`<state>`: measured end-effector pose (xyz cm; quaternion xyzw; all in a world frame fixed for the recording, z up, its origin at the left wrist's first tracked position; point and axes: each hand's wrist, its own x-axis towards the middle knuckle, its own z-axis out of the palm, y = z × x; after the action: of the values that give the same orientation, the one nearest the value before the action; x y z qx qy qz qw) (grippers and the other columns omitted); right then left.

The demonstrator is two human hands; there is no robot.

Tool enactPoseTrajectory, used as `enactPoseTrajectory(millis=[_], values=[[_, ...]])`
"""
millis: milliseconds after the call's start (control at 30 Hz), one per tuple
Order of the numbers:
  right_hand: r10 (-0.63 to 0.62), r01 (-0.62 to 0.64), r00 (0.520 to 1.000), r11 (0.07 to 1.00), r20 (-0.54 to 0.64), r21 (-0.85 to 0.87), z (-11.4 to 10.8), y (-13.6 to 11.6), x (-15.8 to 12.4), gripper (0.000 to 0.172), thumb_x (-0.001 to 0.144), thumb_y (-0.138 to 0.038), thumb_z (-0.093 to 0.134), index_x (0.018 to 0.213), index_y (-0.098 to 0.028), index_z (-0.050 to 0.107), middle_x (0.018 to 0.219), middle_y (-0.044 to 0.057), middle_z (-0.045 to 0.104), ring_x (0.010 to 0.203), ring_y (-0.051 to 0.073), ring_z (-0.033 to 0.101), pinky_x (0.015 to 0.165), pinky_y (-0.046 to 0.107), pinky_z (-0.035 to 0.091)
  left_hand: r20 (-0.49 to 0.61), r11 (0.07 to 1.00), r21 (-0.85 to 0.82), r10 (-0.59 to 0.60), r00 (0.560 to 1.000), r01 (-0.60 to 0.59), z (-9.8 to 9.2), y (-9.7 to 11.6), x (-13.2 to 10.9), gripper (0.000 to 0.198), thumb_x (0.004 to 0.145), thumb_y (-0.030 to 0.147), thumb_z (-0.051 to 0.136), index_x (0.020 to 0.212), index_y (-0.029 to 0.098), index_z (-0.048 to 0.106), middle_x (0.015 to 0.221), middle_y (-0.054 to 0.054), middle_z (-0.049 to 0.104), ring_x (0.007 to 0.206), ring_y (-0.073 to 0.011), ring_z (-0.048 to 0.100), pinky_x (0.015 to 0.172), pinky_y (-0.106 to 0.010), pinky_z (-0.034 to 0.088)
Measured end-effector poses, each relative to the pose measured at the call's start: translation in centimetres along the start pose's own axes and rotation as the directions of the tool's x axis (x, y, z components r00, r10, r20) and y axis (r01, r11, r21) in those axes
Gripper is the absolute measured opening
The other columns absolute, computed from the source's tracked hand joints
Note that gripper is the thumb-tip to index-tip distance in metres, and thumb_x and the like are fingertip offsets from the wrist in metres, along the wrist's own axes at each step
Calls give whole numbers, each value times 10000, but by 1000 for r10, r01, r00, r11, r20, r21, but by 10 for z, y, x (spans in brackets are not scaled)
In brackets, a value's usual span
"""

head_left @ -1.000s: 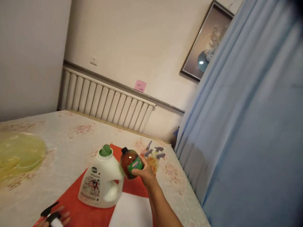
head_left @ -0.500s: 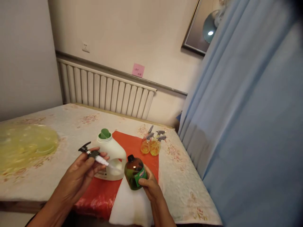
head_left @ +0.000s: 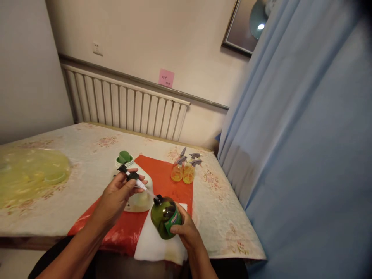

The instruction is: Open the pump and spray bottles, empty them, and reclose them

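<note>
My left hand (head_left: 120,193) pinches a black and white pump dispenser head (head_left: 134,179), its clear tube slanting down to the mouth of a bottle. That green bottle (head_left: 164,217), with a dark neck and a green label, is tilted to the left in my right hand (head_left: 187,228). The tube's tip meets the neck opening; how far it reaches inside I cannot tell. Behind my left hand stands a large pale jug (head_left: 145,174) with a green cap piece (head_left: 124,157) in its mouth. Below the bottle lies a white cloth (head_left: 154,248).
Several spray bottles (head_left: 188,174) with yellow liquid and grey triggers stand on the red sheet (head_left: 162,174). A yellow translucent plastic bag (head_left: 31,170) lies at the left on the floral tablecloth (head_left: 221,217). A blue curtain (head_left: 299,135) hangs at the right, a radiator (head_left: 124,104) behind.
My left hand has moved right with the pump head, bringing its tube to the bottle's mouth. The bottle stays in my right hand. The view has shifted slightly.
</note>
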<state>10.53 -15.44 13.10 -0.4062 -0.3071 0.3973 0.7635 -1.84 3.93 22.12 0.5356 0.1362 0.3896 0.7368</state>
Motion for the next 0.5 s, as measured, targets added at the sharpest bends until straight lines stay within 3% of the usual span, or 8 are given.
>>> enactPoseTrajectory(millis=[133,267,400,500], values=[[3,-3,1000,1000,11,2,7,0,2,894,472,-299,923,1300,-205,600,1212,63,680,1136,307,604,968,386,452,67,994,87,-78,995,72,5,-10,-6,478,759,421,744,1157,209,587,955,-49,742,867,-220,700,705,-290,533],[-1,1,1000,1000,25,-1,13,-1,1,881,489,-287,915,1304,-194,594,1203,63,678,1121,295,607,949,366,461,152,979,170,-139,979,113,8,-29,-11,471,793,427,710,1187,203,585,996,-61,747,955,-240,683,821,-321,505],[-5,5,1000,1000,30,15,19,-2,-1,853,509,-288,906,1298,-198,595,1207,61,677,1119,288,608,959,366,457,236,965,194,-219,947,175,4,-45,-15,480,803,412,706,1223,214,581,1068,-66,746,1063,-257,657,931,-349,473],[-6,6,1000,1000,13,29,22,-1,-2,859,500,-282,908,1295,-191,596,1213,65,677,1121,286,612,956,353,458,299,957,203,-260,918,205,0,-45,-17,472,799,394,711,1225,218,609,1141,-80,733,1139,-274,627,987,-367,447]])
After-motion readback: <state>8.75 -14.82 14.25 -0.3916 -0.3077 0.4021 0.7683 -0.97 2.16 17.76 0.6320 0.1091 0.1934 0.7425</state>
